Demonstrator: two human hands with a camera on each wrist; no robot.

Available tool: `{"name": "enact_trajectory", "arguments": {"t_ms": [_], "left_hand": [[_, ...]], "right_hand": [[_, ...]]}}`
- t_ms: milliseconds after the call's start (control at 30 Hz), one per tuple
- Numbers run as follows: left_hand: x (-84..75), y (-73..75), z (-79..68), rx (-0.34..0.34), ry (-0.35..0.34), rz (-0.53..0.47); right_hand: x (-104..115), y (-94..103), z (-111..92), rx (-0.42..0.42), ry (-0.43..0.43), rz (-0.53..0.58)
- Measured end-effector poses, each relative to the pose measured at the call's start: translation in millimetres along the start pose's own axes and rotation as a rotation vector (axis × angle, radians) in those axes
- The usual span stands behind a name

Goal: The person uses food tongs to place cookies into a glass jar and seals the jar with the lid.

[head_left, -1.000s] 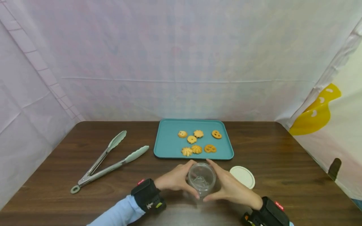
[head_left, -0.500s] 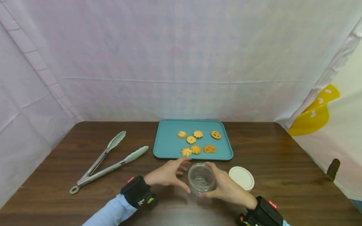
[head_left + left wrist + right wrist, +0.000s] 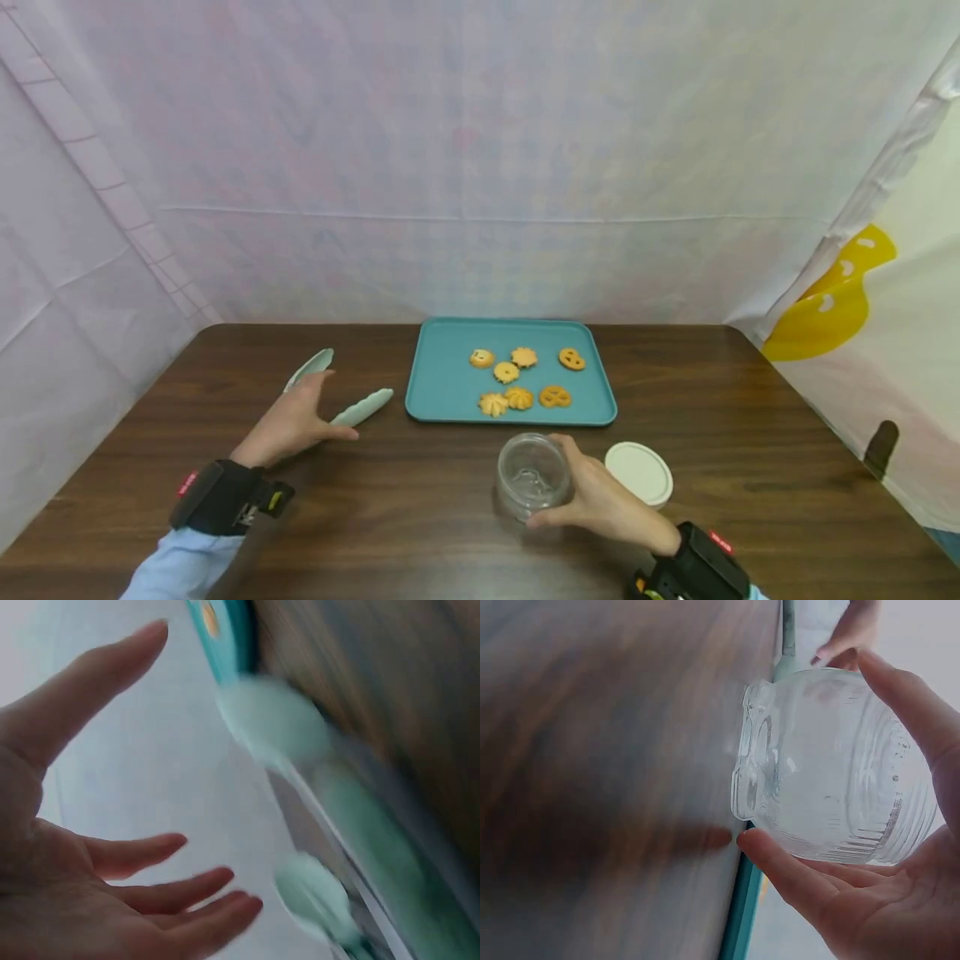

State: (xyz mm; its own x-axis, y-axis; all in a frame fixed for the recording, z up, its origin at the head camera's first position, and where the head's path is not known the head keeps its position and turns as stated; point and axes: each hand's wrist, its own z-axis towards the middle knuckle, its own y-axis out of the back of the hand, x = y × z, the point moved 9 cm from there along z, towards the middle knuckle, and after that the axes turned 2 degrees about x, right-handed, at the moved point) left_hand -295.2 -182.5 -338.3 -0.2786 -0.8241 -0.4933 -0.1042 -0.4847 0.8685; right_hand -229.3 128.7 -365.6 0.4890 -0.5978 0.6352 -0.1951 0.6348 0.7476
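Note:
In the head view my right hand (image 3: pixel 596 492) grips the side of a clear glass jar (image 3: pixel 532 475), its thumb and fingers curled round it. The jar stands upright on the table with its lid off; the right wrist view shows its glass wall (image 3: pixel 817 765) close up. Over at the left, my left hand (image 3: pixel 288 425) hovers above a pair of tongs (image 3: pixel 363 408), fingers spread and holding nothing. It hides the tongs' handle end from the head camera. Pale green scalloped tips of the tongs (image 3: pixel 277 720) appear blurred in the left wrist view, apart from the fingers.
A teal tray (image 3: pixel 442 367) with several cookies and pretzel-shaped biscuits (image 3: pixel 555 397) lies at the back centre. A round off-white lid (image 3: pixel 640 473) rests on the wooden table (image 3: pixel 420 542) right of the jar. A light cloth (image 3: pixel 465 167) hangs behind the table.
My left hand has let go of the jar and moved left to above the tongs. The right hand still holds the jar, which has barely moved.

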Motion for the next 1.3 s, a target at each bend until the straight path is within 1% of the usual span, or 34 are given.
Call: {"name": "enact_trajectory", "arguments": {"t_ms": [100, 200, 267, 333, 433, 533, 567, 667, 767, 900, 1067, 1167, 1233, 1300], "left_hand": [[26.2, 4.6, -4.9, 0.024, 0.071, 0.020], [46.7, 1.9, -6.3, 0.071, 0.126, 0.032], [55.5, -2.7, -6.6, 0.115, 0.150, 0.041], [61.7, -6.7, -6.2, 0.142, 0.172, 0.055], [66.6, -8.3, -5.3, 0.146, 0.204, 0.089], [69.9, -5.7, -4.2, 0.121, 0.240, 0.140], [70.1, -4.6, -3.7, 0.111, 0.241, 0.158], [69.8, -1.9, -2.9, 0.093, 0.224, 0.207], [68.8, 0.2, -3.5, 0.077, 0.185, 0.216], [69.6, 3.4, -6.0, 0.031, 0.163, 0.183], [71.4, 7.4, -9.7, -0.042, 0.193, 0.127], [67.4, 11.2, -10.6, -0.096, 0.195, 0.073], [61.3, 15.6, -9.7, -0.149, 0.171, 0.041], [52.6, 20.5, -7.2, -0.208, 0.126, 0.025]], "right_hand": [[-2, -0.4, 0, 0.005, -0.009, 0.016], [-2, -0.4, 0, 0.009, -0.007, 0.025], [-2, -0.3, 0, 0.008, -0.004, 0.027], [-1, -0.2, 0, 0.008, 0.002, 0.029], [-1, -0.4, 0, 0.009, 0.008, 0.033], [-1, -0.9, 0, 0.014, 0.010, 0.036], [-1, -1.0, 0, 0.016, 0.009, 0.036], [-1, -0.9, 0, 0.018, 0.011, 0.035], [-1, -0.6, 0, 0.017, 0.010, 0.035], [-1, -0.5, -1, 0.005, -0.002, 0.032], [-2, -0.9, -2, -0.010, -0.005, 0.024], [-2, -1.4, -2, -0.012, -0.003, 0.033], [-3, -1.4, -3, -0.011, -0.003, 0.040], [-3, -1.0, -3, -0.012, 0.001, 0.037]]}}
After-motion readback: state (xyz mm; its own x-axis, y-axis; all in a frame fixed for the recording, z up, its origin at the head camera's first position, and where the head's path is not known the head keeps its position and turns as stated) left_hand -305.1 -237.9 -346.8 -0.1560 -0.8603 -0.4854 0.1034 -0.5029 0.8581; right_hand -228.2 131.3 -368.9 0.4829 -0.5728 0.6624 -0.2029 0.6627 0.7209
